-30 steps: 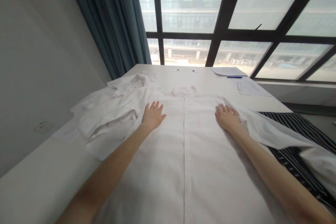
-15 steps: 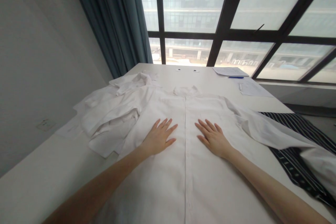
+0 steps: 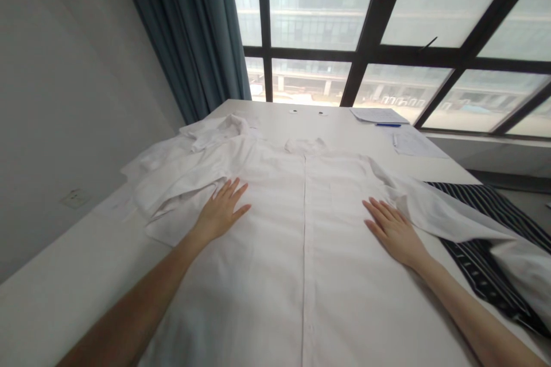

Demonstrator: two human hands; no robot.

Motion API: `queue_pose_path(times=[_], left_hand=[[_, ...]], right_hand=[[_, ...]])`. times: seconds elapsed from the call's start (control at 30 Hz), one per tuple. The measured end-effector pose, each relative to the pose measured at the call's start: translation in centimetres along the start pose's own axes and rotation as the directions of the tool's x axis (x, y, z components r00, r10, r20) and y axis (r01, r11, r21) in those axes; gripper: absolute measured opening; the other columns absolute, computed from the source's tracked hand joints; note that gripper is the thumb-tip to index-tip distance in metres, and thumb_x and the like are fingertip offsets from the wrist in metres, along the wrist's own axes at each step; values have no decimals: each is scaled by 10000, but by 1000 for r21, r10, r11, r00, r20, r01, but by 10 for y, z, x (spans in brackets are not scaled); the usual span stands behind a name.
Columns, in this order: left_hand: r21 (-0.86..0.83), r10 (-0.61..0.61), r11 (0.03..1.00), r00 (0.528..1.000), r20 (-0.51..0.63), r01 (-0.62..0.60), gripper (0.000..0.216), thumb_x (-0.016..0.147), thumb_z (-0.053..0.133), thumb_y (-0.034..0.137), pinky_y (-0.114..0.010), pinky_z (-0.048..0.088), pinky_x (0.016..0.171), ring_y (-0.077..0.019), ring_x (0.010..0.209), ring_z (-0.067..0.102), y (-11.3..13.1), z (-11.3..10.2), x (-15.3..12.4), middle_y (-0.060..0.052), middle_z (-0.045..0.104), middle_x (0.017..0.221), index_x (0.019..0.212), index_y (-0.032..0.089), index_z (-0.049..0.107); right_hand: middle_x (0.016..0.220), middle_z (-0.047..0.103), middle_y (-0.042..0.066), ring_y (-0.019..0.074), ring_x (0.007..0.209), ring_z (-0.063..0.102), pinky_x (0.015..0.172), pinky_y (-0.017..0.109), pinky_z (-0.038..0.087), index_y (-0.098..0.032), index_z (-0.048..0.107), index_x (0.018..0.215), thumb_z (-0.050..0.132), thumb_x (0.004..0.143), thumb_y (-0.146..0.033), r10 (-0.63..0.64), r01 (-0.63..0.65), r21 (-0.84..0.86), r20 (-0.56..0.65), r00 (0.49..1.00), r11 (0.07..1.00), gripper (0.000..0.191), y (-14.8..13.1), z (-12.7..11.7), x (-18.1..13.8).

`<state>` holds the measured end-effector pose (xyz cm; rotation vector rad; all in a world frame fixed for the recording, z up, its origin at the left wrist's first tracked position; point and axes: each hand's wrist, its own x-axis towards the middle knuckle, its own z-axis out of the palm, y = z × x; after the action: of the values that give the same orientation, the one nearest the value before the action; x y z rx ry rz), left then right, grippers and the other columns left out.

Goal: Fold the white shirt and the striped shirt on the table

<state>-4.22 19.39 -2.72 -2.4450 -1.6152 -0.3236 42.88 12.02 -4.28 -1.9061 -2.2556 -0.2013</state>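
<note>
A white button-up shirt [image 3: 301,241] lies face up and spread flat on a white table [image 3: 64,275], collar toward the window. My left hand [image 3: 221,209] rests palm down on the shirt's left side, fingers stretched out, close to the bunched left sleeve [image 3: 181,183]. My right hand [image 3: 390,229] lies flat on the shirt's right side, fingers out, beside the right sleeve [image 3: 434,212] that trails off to the right. Neither hand holds anything.
A dark striped garment [image 3: 486,241] lies under the right sleeve at the table's right edge. Papers [image 3: 379,116] and a blue pen [image 3: 387,125] sit at the far right of the table. Blue curtain [image 3: 193,40] and large windows stand beyond; a wall is on the left.
Both hands have slid outward from the shirt's button line to its left and right sides, staying flat on the fabric.
</note>
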Motion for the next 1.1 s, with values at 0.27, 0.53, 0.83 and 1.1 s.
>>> queue_pose_path(times=[0.27,0.53,0.83,1.1], left_hand=[[-223,-240,955,951,-195,196,387,932,372,300,-427,450,985,-267,1077,599,-13,-8,13,-137,660,1111,1209,133,586],[-687,-456,644,890,7,336,447,777,550,302,-368,503,924,-220,939,663,-25,-15,20,-76,720,1028,1179,145,666],[-946,-528,148,832,170,287,573,688,675,205,-333,532,923,-230,1081,649,-11,-30,21,-90,677,1194,1258,167,627],[-912,-523,-47,767,370,408,503,748,670,221,-295,584,724,-191,805,694,-20,-35,23,-84,723,917,1247,162,637]], right_hand=[[1268,631,124,284,1179,576,999,481,461,-174,639,1178,379,947,-389,122,-88,203,-163,979,975,409,13,0,-1],[1213,641,145,299,1130,597,961,489,492,-175,647,1142,390,926,-313,99,-43,231,-236,967,972,363,17,3,-1],[1224,640,156,302,1145,593,967,498,485,-156,647,1145,359,955,-320,60,-2,240,-232,971,971,381,19,6,0],[1241,637,146,298,1152,595,971,491,487,-177,649,1148,363,953,-332,70,-13,244,-224,972,970,379,20,7,-1]])
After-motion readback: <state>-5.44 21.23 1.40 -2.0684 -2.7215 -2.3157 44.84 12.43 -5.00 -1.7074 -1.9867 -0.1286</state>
